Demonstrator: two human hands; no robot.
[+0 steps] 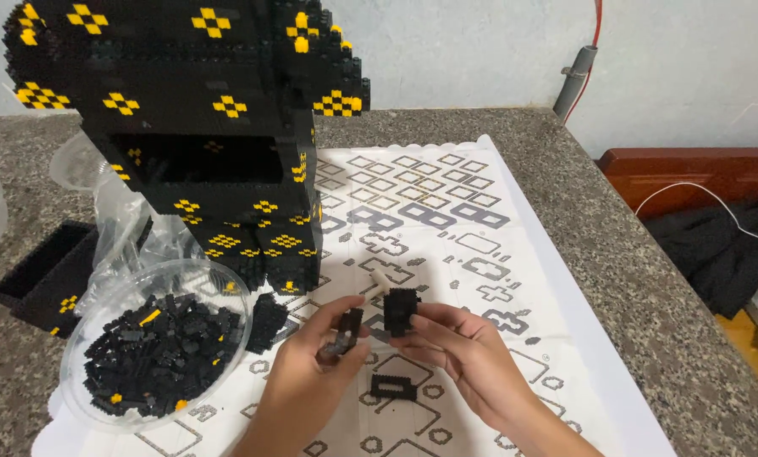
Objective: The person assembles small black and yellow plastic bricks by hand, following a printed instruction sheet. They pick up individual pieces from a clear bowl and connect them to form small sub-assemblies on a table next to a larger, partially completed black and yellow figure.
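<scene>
Granite counter (650,279) under patterned sheet (446,203), pale wall (480,51).

One head-worn view here, looking steeply down and forward from close above the hands (396,355). The table (650,279) runs out beyond them to the wall (480,51), and the tall black block model (209,135) just past the left hand crowds the frame's top.
</scene>
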